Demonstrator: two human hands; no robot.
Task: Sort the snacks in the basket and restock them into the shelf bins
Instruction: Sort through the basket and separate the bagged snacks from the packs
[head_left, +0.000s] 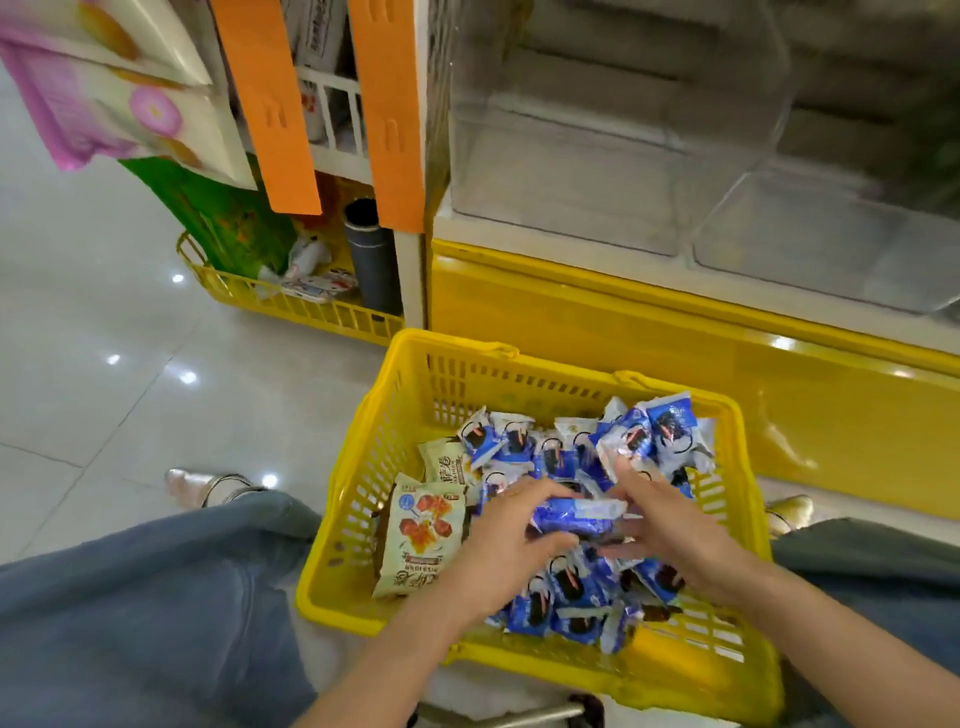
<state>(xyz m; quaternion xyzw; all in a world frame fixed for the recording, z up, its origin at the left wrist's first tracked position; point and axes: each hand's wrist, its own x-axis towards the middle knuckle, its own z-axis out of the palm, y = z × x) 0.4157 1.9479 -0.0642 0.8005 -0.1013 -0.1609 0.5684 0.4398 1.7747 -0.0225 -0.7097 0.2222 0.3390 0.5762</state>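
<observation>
A yellow plastic basket stands on the floor between my knees. It holds several blue-and-white snack packets and a few cream packets with a red picture at its left side. My left hand grips a bunch of blue packets over the middle of the basket. My right hand is beside it, pinching a blue packet with raised fingers, other fingers under the bunch. Clear empty shelf bins sit above, behind the basket.
A yellow shelf base runs behind the basket. A second yellow basket with bags and a dark tube stands at the left by the shelf post. Orange strips hang there. Shiny tiled floor lies to the left.
</observation>
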